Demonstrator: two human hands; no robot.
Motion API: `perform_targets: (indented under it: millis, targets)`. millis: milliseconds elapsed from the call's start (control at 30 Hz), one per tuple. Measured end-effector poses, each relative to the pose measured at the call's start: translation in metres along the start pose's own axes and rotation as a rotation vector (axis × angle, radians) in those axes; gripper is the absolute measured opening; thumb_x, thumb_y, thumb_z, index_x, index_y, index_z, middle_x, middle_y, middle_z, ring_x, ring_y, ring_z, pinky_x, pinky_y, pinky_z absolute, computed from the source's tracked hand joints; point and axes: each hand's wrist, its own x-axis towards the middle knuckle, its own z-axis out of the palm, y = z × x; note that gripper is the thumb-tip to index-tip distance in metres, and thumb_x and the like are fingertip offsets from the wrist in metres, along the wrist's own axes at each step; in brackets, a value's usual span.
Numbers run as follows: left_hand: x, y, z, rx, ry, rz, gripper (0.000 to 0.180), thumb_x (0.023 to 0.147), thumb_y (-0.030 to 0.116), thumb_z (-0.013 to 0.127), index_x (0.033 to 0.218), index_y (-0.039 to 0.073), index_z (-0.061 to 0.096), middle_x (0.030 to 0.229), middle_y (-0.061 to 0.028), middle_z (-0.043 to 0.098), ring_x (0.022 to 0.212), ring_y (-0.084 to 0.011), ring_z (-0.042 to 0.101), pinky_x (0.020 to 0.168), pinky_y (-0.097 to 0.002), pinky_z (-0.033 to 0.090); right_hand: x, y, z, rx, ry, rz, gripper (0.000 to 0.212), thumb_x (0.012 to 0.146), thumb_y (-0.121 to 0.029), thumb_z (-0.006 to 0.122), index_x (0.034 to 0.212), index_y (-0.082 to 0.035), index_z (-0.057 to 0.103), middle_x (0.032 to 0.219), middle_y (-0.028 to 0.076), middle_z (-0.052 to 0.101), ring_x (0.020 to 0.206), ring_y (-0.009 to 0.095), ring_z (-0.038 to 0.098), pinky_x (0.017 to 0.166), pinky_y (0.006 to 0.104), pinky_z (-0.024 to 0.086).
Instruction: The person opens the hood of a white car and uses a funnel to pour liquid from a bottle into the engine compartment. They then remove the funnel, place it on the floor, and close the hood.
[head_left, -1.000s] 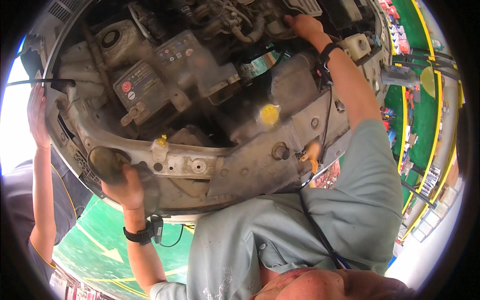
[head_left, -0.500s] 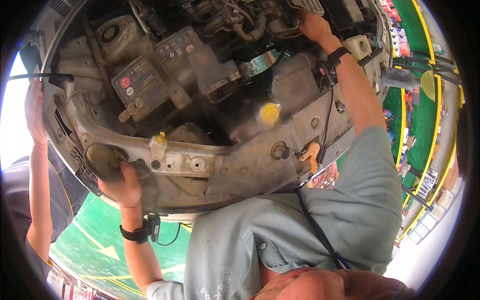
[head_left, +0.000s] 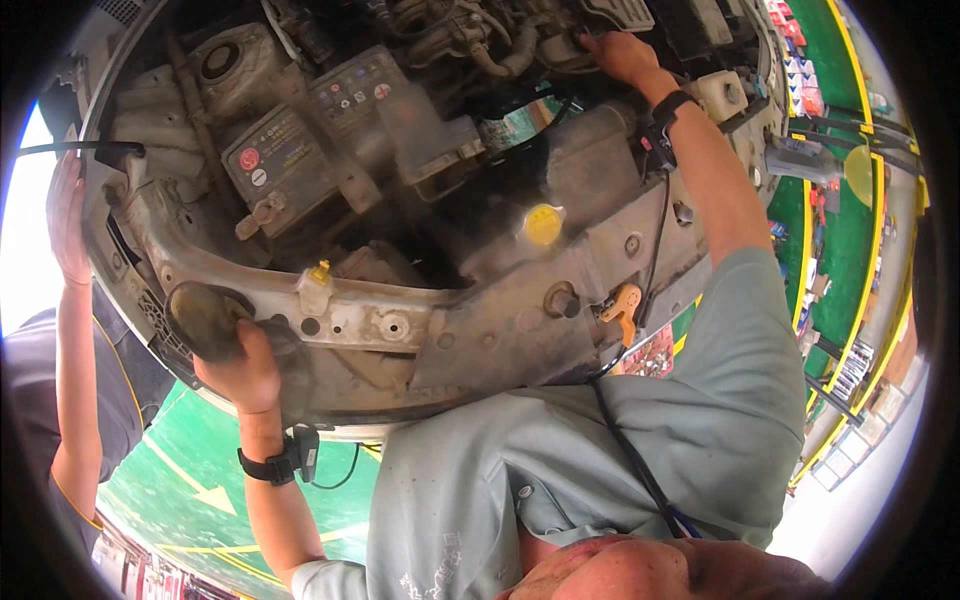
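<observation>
My left hand [head_left: 245,372] is closed round a dark, rounded piece [head_left: 208,318] with a dull yellowish face, at the left end of the car's front crossmember [head_left: 270,285]. What kind of piece it is does not show. Deep in the engine bay, my right hand [head_left: 628,60] reaches over grimy engine parts [head_left: 565,52] at the far right. Its index finger is stretched out to the left, and the other fingers are partly hidden. Between the hands sit a car battery [head_left: 280,160] and a yellow radiator cap [head_left: 541,225].
An orange clip-like piece [head_left: 622,305] lies at the front panel beside a black cable [head_left: 655,245]. Another person's hand [head_left: 68,220] rests at the car's left edge. A white-capped reservoir [head_left: 722,95] sits right of my right wrist. Stocked shelves [head_left: 850,330] stand farther right.
My right hand has shifted slightly left and toward me among the engine parts. My left hand and the dark piece stay almost where they were.
</observation>
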Motion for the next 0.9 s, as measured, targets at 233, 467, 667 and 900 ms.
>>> perform_targets:
  millis: [233,467,667,900]
  targets:
    - [-0.002,-0.002,0.001,0.025,-0.016,-0.030,0.021,0.087,0.007,0.062,0.103,-0.005,0.066,0.093,-0.0094,0.071,0.084,-0.0193,0.065,0.083,-0.0333,0.052,0.011,0.035,0.025,0.133,0.209,-0.305,0.031,0.096,-0.024,0.057,0.120,-0.006,0.067,0.110,0.023,0.070,0.104,0.041,0.067,0.090,0.0471,0.054]
    - [-0.002,-0.006,-0.001,0.060,-0.017,0.001,0.020,0.087,0.007,0.061,0.102,-0.005,0.067,0.091,-0.0086,0.071,0.082,-0.0190,0.066,0.080,-0.0331,0.053,0.013,0.047,0.029,0.278,0.180,-0.223,0.032,0.093,-0.020,0.060,0.120,-0.004,0.067,0.107,0.023,0.070,0.100,0.040,0.068,0.086,0.0473,0.055]
    - [0.001,0.000,0.004,0.017,0.042,-0.004,0.018,0.087,0.007,0.061,0.100,-0.005,0.068,0.088,-0.0082,0.072,0.081,-0.0190,0.066,0.078,-0.0329,0.053,0.009,0.023,0.010,0.034,0.095,-0.225,0.048,0.102,-0.046,0.052,0.112,-0.001,0.069,0.111,0.027,0.069,0.102,0.044,0.066,0.087,0.0524,0.054]
    - [-0.002,-0.004,0.003,0.059,0.048,0.011,0.018,0.087,0.007,0.061,0.099,-0.005,0.068,0.089,-0.0086,0.072,0.080,-0.0188,0.066,0.079,-0.0329,0.052,0.008,-0.007,0.000,-0.130,0.088,-0.028,0.061,0.104,-0.057,0.039,0.107,-0.006,0.073,0.110,0.023,0.071,0.104,0.040,0.068,0.086,0.0514,0.055]
